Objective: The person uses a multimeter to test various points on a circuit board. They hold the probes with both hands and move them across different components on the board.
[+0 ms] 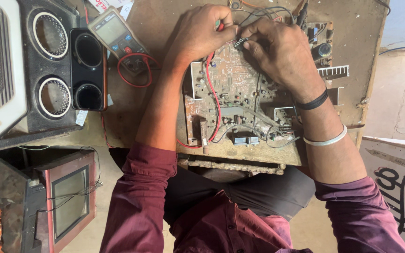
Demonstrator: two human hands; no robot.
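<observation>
Circuit board (240,100) on the workbench (165,28), both hands pinching at one small black part near its far edge.

Left hand (200,35) and right hand (280,51) meet over that small black component (240,42), fingertips closed tight around it; it looks like a multi-pin chip, though the fingers hide most of it. The board lies flat in front of the person, a red wire (214,100) looping across it, a finned heat sink (333,71) at its right edge. A multimeter (117,32) with its red lead sits to the left, beside a black speaker panel (55,65). To do this well, the person would likely want an even grip on both ends, the part kept square to the board, and the pins not bent; steady wrists help.
</observation>
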